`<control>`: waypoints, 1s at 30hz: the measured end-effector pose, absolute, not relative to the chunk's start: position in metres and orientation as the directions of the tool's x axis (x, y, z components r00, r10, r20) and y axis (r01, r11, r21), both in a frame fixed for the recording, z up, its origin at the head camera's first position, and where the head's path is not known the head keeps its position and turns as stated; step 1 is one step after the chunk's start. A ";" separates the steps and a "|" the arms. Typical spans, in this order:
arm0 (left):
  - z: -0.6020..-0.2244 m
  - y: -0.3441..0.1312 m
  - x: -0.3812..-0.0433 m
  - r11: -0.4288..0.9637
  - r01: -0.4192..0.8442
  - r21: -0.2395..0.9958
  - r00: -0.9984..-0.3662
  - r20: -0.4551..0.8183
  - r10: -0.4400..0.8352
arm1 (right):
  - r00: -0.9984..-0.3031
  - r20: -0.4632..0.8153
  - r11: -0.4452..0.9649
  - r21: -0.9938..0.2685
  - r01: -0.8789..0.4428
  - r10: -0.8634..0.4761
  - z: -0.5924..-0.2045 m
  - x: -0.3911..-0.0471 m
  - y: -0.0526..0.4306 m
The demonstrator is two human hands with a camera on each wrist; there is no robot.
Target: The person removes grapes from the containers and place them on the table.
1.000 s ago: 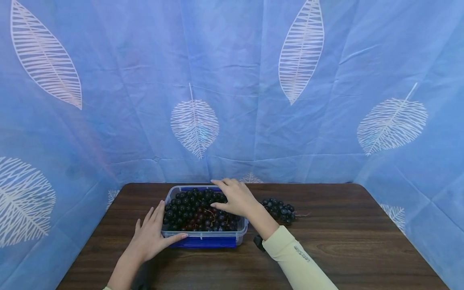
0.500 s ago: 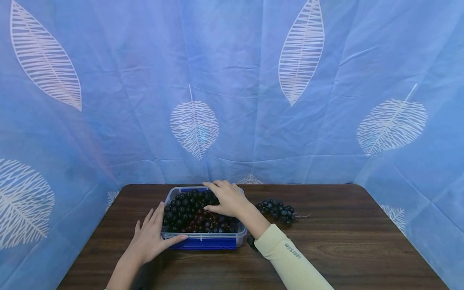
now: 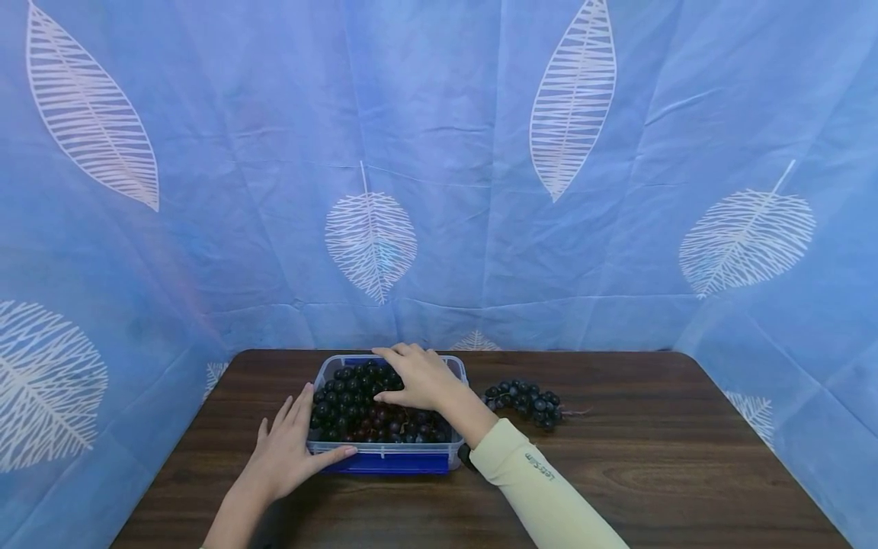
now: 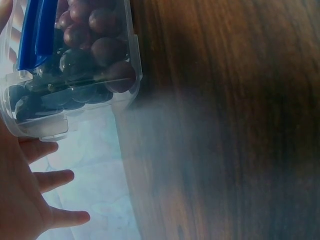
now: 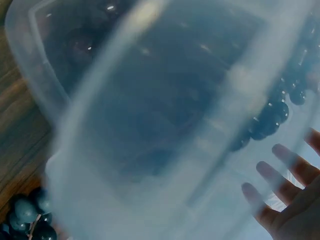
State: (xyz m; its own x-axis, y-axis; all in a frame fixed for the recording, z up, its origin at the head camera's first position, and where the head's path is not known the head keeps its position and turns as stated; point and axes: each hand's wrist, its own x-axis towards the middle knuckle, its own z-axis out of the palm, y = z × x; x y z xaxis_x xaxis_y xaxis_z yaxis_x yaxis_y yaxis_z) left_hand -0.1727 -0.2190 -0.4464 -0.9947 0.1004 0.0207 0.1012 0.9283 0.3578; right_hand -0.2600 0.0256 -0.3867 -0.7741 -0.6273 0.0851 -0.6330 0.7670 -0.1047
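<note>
One dark wood-grained tabletop (image 3: pixel 652 473) is shown, with two hands reached over it. Nearest, one pale yellow sleeve (image 3: pixel 549 488) with dark lettering is worn on the right arm. The left hand (image 3: pixel 280 456) is spread, its fingers laid along the left wall of one clear container (image 3: pixel 454 457) and its thumb rested at the near rim. Close to the far edge of the tabletop, left of its middle, the container is set, and on its near side a blue latch (image 3: pixel 405 463) is seen. Inside, dark grapes (image 3: pixel 346 400), some reddish, are heaped too thickly to be counted. Over them the right hand (image 3: pixel 421 381) is held with fingers spread; whether any grape is touched cannot be told. Right of the container, one bunch of grapes (image 3: pixel 528 402) is laid, its stem pointed toward the right edge. Beyond the tabletop, eight white leaf prints (image 3: pixel 371 245) are counted on blue cloth (image 3: pixel 453 252), several only partly seen.
</note>
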 end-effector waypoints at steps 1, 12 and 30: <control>-0.446 -0.219 -0.172 0.928 0.105 0.358 -0.994 0.024 0.103 | -0.772 0.084 0.765 -0.106 -0.635 -0.630 -0.387 -0.260 0.024; -0.446 -0.217 -0.172 0.929 0.084 0.359 -0.996 0.011 0.086 | -0.748 0.060 0.732 -0.164 -0.661 -0.661 -0.387 -0.265 0.015; -0.447 -0.218 -0.173 0.923 0.115 0.367 -0.993 0.028 0.112 | -0.726 0.015 0.720 -0.110 -0.685 -0.688 -0.368 -0.261 -0.010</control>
